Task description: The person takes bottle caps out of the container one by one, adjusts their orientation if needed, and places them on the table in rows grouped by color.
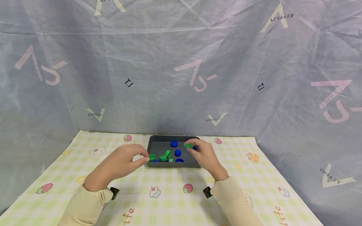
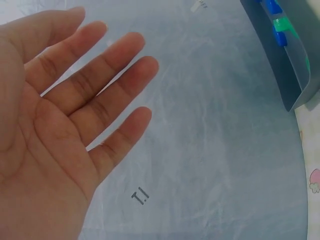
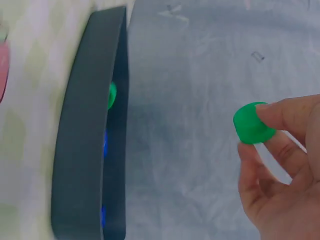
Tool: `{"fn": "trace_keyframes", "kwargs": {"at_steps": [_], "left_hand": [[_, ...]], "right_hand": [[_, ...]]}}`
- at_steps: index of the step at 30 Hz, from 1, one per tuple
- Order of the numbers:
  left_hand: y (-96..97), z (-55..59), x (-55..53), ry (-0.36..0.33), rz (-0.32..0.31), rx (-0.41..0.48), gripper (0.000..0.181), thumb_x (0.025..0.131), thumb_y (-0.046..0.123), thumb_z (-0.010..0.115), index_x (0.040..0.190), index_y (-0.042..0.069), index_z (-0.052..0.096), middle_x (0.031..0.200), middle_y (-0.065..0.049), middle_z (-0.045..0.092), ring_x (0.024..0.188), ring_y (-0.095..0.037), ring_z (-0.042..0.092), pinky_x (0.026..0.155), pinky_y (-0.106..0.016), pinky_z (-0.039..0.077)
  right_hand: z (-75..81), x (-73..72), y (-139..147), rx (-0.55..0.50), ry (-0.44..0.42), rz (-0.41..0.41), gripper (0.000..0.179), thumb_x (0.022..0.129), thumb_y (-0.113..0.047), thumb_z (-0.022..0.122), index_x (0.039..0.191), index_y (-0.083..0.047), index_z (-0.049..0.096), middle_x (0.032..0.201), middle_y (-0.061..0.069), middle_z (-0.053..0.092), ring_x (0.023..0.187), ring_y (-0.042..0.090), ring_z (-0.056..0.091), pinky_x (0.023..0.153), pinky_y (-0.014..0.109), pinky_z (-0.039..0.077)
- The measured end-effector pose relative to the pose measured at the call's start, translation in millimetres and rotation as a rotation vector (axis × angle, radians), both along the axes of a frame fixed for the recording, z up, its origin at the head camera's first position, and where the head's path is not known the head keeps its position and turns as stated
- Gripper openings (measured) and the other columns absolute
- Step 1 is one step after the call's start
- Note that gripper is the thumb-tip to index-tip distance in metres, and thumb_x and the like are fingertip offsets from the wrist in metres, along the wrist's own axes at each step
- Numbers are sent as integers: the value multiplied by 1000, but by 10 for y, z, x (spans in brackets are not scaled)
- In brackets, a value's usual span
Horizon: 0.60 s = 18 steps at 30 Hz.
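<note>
My right hand (image 1: 204, 154) pinches a green bottle cap (image 3: 252, 125) between thumb and fingers, over the right part of a dark grey tray (image 1: 173, 164). At the tray's left end is my left hand (image 1: 124, 160), its fingers loosely extended; the left wrist view has its palm (image 2: 45, 135) facing the camera with nothing held. Inside the tray lie several green caps (image 1: 163, 158) toward the left and several blue caps (image 1: 177, 153) across the middle and right. Some blue caps are partly hidden behind the near wall and my right hand.
A table with a green checked cloth (image 1: 158, 207), printed with strawberries and cupcakes, lies under the tray. Behind and at both sides hangs a grey printed curtain (image 1: 158, 94). Dark wrist cameras (image 1: 114, 193) sit at both sleeves.
</note>
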<state>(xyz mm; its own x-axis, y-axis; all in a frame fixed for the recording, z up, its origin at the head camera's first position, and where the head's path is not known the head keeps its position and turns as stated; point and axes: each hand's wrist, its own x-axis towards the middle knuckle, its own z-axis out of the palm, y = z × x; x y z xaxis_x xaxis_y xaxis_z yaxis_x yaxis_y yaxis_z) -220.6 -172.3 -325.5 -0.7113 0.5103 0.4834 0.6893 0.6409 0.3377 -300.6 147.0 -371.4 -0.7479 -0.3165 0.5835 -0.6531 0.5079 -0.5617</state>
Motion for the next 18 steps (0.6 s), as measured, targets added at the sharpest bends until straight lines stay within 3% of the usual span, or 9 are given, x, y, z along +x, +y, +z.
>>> {"fn": "trace_keyframes", "kwargs": {"at_steps": [6, 10, 15, 18], "left_hand": [[97, -46, -23, 14, -6, -56, 5, 94, 23, 71, 98, 26, 69, 99, 16, 66, 91, -4, 62, 79, -31, 53], [179, -89, -30, 70, -7, -73, 22, 89, 20, 77, 109, 22, 68, 110, 12, 64, 96, -6, 61, 82, -33, 53], [302, -162, -38, 141, -27, -77, 41, 83, 17, 83, 119, 18, 64, 123, 8, 58, 101, -9, 60, 84, -31, 54], [371, -200, -46, 187, -56, -67, 44, 80, 14, 85, 120, 18, 64, 122, 7, 57, 103, -11, 61, 84, -29, 54]], "right_hand": [[70, 120, -133, -78, -48, 100, 21, 92, -13, 72, 113, -16, 70, 81, 0, 66, 67, 20, 58, 61, 27, 49], [75, 215, -247, -141, -194, 178, 19, 94, -16, 70, 113, -16, 69, 92, 5, 70, 77, 25, 65, 66, 28, 52], [51, 332, -410, -242, -405, 322, 22, 94, -14, 70, 114, -7, 66, 107, 11, 66, 88, 22, 69, 75, 36, 57], [27, 385, -482, -277, -471, 382, 22, 93, -11, 70, 113, -4, 64, 109, 12, 65, 90, 24, 67, 74, 34, 57]]}}
